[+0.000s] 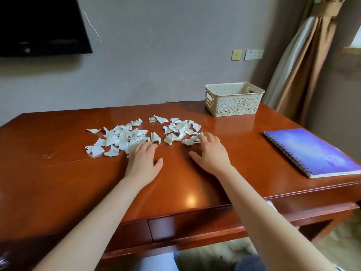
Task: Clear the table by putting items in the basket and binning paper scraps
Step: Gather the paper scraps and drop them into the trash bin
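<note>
A: Where are the paper scraps (117, 137)?
B: Mid-table (58, 173), in two loose drifts. The left hand (142, 159) and right hand (211, 153) lie flat at their near edge, holding nothing.
A: How will they handle?
B: Probably featherlight and limp. Sweep together, then scoop. There is bare wood in front, with the perforated basket (234, 99) and spiral notebook (312, 151) well right.

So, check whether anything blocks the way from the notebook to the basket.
Nothing visible does. The notebook lies at the right, the basket stands farther back, and only bare table lies between them. The paper scraps lie further left.
</note>
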